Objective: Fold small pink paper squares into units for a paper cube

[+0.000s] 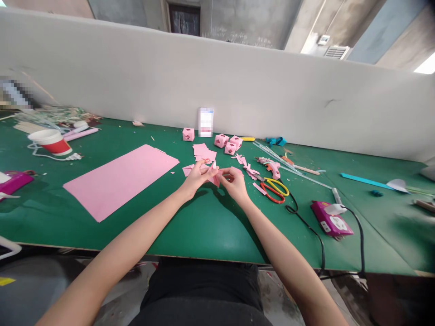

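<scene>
Between my hands, just above the green table, is a small folded pink paper piece (pixel 215 179). My left hand (pixel 198 177) is closed on its left side, fingertips pinching the paper. From the right, my right hand (pixel 234 182) pinches the same piece. Loose pink paper squares (pixel 203 152) lie right behind my hands, with more pink paper partly hidden under my left fingers. Farther back stand several folded pink paper cubes (pixel 221 141) with openings in their faces.
A large pink sheet (pixel 120 181) lies to the left. Right of my hands are red-and-yellow scissors (pixel 276 189), paper scraps and a pink glue gun (pixel 271 166). A phone (pixel 205 122) leans on the white partition (pixel 217 81). A purple box (pixel 330 219) with black cable sits right; a paper cup (pixel 50 141) left.
</scene>
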{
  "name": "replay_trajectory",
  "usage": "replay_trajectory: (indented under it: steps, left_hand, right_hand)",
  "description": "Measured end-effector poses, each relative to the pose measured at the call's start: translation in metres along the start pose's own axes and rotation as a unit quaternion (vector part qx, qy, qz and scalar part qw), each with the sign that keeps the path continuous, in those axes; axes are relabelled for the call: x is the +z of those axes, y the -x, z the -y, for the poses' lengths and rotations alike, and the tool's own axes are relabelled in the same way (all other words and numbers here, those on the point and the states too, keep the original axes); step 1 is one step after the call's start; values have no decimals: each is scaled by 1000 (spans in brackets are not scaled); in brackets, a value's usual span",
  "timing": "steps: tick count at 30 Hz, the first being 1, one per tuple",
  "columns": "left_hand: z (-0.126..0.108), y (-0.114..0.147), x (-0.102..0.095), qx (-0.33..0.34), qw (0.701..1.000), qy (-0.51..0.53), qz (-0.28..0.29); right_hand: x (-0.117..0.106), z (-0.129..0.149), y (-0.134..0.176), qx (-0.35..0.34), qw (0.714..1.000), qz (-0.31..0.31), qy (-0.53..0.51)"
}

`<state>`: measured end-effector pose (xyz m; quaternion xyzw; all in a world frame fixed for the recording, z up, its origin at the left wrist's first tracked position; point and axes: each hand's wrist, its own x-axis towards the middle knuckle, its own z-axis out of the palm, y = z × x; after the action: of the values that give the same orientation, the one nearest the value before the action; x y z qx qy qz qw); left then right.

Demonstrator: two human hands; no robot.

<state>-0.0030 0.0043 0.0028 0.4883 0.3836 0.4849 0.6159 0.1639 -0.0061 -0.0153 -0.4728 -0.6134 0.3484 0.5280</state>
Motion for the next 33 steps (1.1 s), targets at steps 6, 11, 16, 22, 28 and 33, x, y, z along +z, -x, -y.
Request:
replay_trajectory:
  steps: [6,11,16,22,28,33]
  left_hand:
    - [11,-7,-6,28,994,-70,-80]
    - [12,-10,-9,37,993,-81,-78]
    - [7,-5,-6,77,986,-134,-64]
    - [8,-5,-7,91,982,-161,-46]
    - [12,-10,-11,67,990,-108,-65]
    - [3,-8,-6,46,996,-45,-68]
  right_hand:
    - [-1,-3,-1,42,998,-29,-39]
    - [-2,-4,-2,70,995,-23,-66]
    - [-2,-1,0,107,991,22,-76]
    - [-2,-2,0,121,988,43,-88]
    - [-6,-1,-3,156,968,14,-195]
    - [-9,7,-5,214,940,-9,-268]
